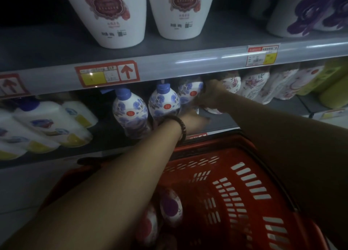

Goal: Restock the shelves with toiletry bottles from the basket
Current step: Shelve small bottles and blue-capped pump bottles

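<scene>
Bottle (pixel 189 92) half covered by the gripping right hand (pixel 210 97); left hand (pixel 194 121) blurred.

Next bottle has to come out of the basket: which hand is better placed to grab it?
Left, likely. The left hand is at the front of the shelf, forearm above the bottles in the basket; the right hand is deeper in, gripping a flowered bottle.

Three blue-flowered bottles (pixel 130 110) stand just left of the fingers (pixel 208 87) of the right hand (pixel 209 98); about four pink-flowered bottles (pixel 253 84) lie to their right. Above the fingers stand two white rose-label bottles (pixel 113 14). Below them, one red basket (pixel 244 184) holds at least two basket bottles (pixel 171 204).
</scene>
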Available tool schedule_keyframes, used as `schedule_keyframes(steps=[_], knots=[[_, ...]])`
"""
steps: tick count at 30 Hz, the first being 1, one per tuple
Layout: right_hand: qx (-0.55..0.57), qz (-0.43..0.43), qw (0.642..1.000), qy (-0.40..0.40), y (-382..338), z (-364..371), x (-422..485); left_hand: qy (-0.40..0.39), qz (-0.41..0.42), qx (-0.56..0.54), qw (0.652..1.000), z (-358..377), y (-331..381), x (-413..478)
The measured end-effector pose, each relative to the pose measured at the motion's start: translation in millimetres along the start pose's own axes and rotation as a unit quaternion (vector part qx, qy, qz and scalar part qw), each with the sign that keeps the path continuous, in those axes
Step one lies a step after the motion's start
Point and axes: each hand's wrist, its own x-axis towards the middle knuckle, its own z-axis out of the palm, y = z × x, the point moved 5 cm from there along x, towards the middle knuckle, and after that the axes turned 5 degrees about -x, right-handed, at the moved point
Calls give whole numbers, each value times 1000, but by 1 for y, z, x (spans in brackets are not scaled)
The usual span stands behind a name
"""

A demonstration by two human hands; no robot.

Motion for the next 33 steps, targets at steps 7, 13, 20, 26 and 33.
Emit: schedule_keyframes(steps=[7, 13, 20, 26, 33], knots=[[-5, -13, 1000, 7, 0, -3, -4, -7, -27, -48, 998, 1, 7, -3], [-23, -17, 1000, 4, -1, -3, -3, -37, -89, -130, 987, 5, -2, -1], [-23, -13, 999, 35, 9, -7, -21, -28, -100, -120, 987, 10, -9, 9], [211, 44, 971, -101, 15, 25, -36, -27, -96, -129, 987, 12, -12, 10], [317, 108, 932, -138, 17, 46, -24, 4, -100, -149, 984, 11, -8, 5]])
